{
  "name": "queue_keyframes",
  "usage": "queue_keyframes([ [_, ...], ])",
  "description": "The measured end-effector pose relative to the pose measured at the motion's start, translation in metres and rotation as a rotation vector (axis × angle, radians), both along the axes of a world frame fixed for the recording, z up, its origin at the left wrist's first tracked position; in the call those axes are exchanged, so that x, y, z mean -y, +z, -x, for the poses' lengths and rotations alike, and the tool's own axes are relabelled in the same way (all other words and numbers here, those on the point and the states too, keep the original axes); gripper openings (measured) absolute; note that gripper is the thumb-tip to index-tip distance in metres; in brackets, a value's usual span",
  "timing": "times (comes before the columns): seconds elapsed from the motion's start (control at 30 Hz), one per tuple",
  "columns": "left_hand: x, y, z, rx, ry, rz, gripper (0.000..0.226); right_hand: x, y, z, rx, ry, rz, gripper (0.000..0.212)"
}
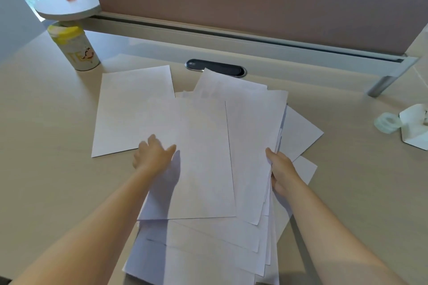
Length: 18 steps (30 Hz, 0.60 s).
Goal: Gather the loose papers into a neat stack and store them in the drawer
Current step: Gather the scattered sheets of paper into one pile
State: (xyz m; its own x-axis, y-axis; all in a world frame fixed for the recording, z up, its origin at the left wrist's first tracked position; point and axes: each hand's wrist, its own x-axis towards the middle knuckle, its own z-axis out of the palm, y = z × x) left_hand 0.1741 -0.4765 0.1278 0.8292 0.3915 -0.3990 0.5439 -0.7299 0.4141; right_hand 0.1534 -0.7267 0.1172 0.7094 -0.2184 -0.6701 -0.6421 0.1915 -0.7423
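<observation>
Several white paper sheets (203,157) lie fanned and overlapping in the middle of the beige desk (46,146). One sheet (129,109) lies apart at the left, partly under the pile. My left hand (154,154) rests on the left edge of the top sheet, fingers bent over it. My right hand (281,169) grips the right edge of the pile, thumb on top and fingers under several sheets. No drawer is in view.
A yellow-lidded tea canister (75,47) stands at the back left under a round shelf (67,6). A cable grommet (216,67) sits behind the papers. A tape roll (386,121) and a white holder (414,126) lie at the right. A partition panel (254,2) closes the back.
</observation>
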Motion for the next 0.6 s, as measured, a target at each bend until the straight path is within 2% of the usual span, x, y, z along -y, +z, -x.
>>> queue_keyframes([
  [0.07, 0.001, -0.005, 0.005, -0.067, -0.064, -0.045, 0.063, -0.005, -0.001, 0.001, 0.022, 0.036, 0.004, 0.053],
  [0.13, 0.008, -0.009, 0.011, -0.029, -0.225, -0.055, 0.054, -0.011, -0.004, 0.0, 0.075, 0.052, 0.008, 0.053],
  [0.23, 0.02, -0.007, 0.015, 0.002, -0.442, 0.044, 0.056, -0.019, -0.007, -0.003, 0.107, 0.089, 0.051, 0.049],
  [0.3, 0.023, -0.003, 0.015, 0.018, -0.473, 0.17, 0.056, -0.021, -0.006, -0.003, 0.102, 0.107, 0.123, 0.048],
  [0.37, 0.023, -0.002, 0.014, 0.087, -0.387, 0.293, 0.051, -0.02, -0.004, -0.003, 0.114, 0.099, 0.156, 0.044],
  [0.4, 0.021, -0.002, 0.012, 0.167, -0.324, 0.288, 0.049, -0.019, -0.001, -0.002, 0.129, 0.086, 0.151, 0.042],
  [0.47, 0.012, -0.005, 0.005, 0.314, -0.181, 0.154, 0.053, -0.014, 0.004, 0.0, 0.161, 0.056, 0.134, 0.043],
  [0.53, 0.001, -0.005, -0.001, 0.31, -0.028, 0.056, 0.066, -0.007, 0.01, 0.001, 0.187, 0.029, 0.119, 0.045],
  [0.6, -0.004, -0.004, -0.003, 0.222, 0.146, 0.18, 0.077, 0.002, 0.016, 0.001, 0.209, 0.016, 0.083, 0.044],
])
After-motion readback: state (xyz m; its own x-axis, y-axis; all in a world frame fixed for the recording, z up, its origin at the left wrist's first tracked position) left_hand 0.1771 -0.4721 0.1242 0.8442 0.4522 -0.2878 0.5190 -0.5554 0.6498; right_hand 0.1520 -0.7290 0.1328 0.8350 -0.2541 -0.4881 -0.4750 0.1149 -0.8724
